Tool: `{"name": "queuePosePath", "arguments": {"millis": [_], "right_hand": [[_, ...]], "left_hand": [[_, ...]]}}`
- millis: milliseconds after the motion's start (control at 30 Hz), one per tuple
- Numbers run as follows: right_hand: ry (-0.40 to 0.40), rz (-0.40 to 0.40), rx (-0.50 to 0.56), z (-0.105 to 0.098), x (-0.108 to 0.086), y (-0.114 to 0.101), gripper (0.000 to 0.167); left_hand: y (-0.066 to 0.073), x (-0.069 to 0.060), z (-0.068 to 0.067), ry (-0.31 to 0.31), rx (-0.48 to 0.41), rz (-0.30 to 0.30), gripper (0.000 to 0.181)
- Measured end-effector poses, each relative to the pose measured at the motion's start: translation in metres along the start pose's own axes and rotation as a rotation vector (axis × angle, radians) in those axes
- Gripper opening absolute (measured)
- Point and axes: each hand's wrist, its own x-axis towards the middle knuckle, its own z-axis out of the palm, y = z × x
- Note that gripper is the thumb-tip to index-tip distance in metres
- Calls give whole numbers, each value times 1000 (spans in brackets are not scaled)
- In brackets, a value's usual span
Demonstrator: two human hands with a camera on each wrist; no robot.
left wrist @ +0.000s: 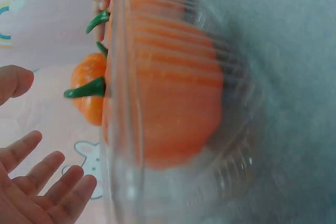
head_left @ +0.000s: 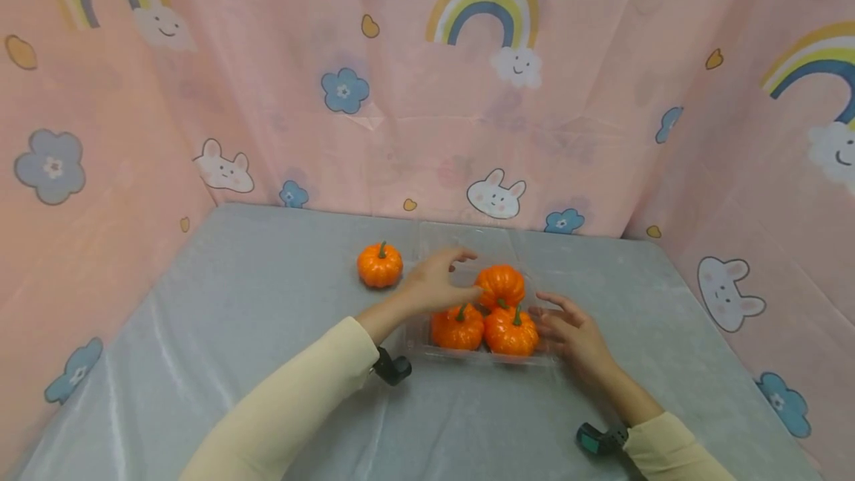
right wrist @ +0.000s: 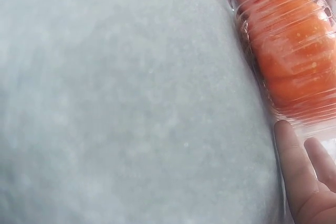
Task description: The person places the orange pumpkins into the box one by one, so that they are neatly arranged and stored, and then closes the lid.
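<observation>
A clear plastic clamshell box (head_left: 417, 349) sits on the table with its lid (head_left: 461, 237) folded back. Three small orange pumpkins are inside: a left one (head_left: 457, 329), a right one (head_left: 511, 332) and a rear one (head_left: 501, 285). My left hand (head_left: 434, 280) hovers over the box's left part, fingers spread, thumb close to the rear pumpkin. The left wrist view shows that hand (left wrist: 42, 187) with an empty palm. At the box's right end, my right hand (head_left: 580, 336) touches the wall with extended fingers; its fingertips (right wrist: 286, 129) lie by the box corner.
Another orange pumpkin (head_left: 379, 266) with a green stem stands outside the box, to its left. Grey cloth (head_left: 267, 303) covers the table. A pink printed curtain (head_left: 401, 139) hangs behind and on both sides. Dark wrist cameras (head_left: 391, 367) are strapped to both wrists.
</observation>
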Motion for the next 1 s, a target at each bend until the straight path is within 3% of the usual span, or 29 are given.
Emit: {"name": "queuePosePath", "arguments": {"millis": [433,667,1000], "right_hand": [[9,4,8,0,0,1,51],[3,-5,27,1,0,-1,49],[11,-5,10,3,-1,-2,46]], "left_hand": [[-13,-13,-27,88,-26,-5,57],[-21,-19,-38,153,-20,-58,55],[-38,-28,-56,239,96,-78,57]]}}
